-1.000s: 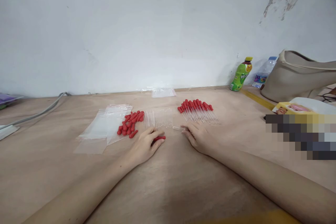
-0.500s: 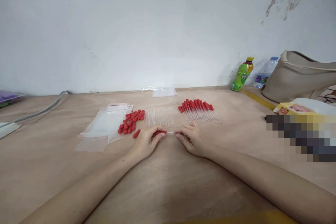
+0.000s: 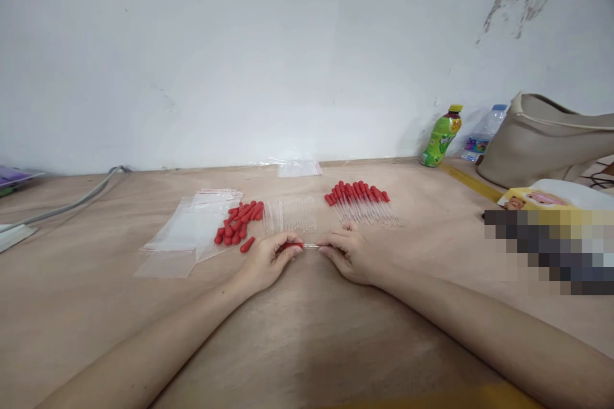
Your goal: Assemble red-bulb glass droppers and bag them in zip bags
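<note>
My left hand is closed on a red rubber dropper bulb, its open end pointing right. From that end a thin clear glass tube runs across to my right hand, whose thumb and fingers pinch it. The tube meets the bulb; how deep it sits inside I cannot tell. Just beyond my hands lies a row of loose glass tubes. A pile of red bulbs is to their left, with a single bulb close to my left hand. Assembled droppers with red bulbs lie beyond my right hand.
Clear plastic bags lie left of the bulbs, and another bag is by the wall. On the right stand a green bottle, a water bottle and a beige handbag. A grey cable crosses the left side.
Both hands stay in almost the same place, with the bulb and tube still held end to end. The view has shifted very slightly.
</note>
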The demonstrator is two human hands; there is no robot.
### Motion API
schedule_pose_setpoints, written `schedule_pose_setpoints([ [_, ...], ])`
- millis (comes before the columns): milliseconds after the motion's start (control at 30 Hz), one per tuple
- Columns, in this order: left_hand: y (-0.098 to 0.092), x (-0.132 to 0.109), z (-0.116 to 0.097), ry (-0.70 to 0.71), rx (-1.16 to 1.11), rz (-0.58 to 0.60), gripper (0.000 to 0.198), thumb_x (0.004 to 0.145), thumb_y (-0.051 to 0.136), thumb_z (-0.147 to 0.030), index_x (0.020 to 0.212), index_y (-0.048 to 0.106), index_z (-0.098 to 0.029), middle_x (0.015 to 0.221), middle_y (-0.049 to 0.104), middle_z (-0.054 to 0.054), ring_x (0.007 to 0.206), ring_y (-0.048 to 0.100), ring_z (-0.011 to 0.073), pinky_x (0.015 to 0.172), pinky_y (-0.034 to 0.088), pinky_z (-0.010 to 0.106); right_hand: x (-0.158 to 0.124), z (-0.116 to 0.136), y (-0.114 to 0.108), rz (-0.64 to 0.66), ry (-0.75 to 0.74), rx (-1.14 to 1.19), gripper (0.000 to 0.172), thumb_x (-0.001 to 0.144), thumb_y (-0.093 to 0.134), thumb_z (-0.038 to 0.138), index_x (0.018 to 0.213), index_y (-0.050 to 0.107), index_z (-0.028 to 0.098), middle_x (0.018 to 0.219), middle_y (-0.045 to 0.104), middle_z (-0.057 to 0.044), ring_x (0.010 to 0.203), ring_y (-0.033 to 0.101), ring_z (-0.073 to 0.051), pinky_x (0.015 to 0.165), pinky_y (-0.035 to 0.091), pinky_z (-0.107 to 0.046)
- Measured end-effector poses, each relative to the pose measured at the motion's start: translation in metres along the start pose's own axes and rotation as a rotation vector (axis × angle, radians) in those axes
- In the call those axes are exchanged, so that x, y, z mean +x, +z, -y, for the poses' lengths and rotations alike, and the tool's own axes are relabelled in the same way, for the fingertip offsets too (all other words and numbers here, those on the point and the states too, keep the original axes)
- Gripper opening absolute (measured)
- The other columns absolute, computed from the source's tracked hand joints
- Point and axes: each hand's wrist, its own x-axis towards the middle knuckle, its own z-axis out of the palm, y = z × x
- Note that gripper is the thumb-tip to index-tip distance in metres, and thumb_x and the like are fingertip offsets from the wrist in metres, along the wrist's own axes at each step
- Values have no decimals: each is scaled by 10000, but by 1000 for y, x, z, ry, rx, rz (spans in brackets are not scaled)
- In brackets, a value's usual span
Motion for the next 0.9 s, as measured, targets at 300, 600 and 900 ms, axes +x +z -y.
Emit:
schedule_pose_setpoints([
  [300, -2, -1, -3, 35, 126, 24, 199, 829, 469, -308, 838, 619, -179, 668, 616, -10, 594, 553, 105, 545, 424, 195, 3, 9, -4, 50, -51, -340, 181, 806, 434, 141, 784, 609, 182, 715, 602, -17, 599, 457, -104, 679, 228, -300],
  [600, -5, -1, 3, 86, 183, -136, 192, 775, 562, -328, 901, 632, -201, 802, 686, -8, 684, 624, 127, 648, 477, 216, -1, -3, 8, -66, -39, -121, 167, 847, 415, 221, 899, 556, 148, 804, 568, -49, 725, 485, -135, 696, 352, -260],
  [900, -7, -1, -5, 94, 173, -35, 193, 807, 514, -327, 845, 659, -205, 747, 667, -7, 648, 592, 124, 591, 436, 215, 0, -3, 2, -48, -70, -99, 158, 848, 375, 183, 800, 523, 159, 751, 574, -49, 692, 493, -145, 666, 369, -286],
])
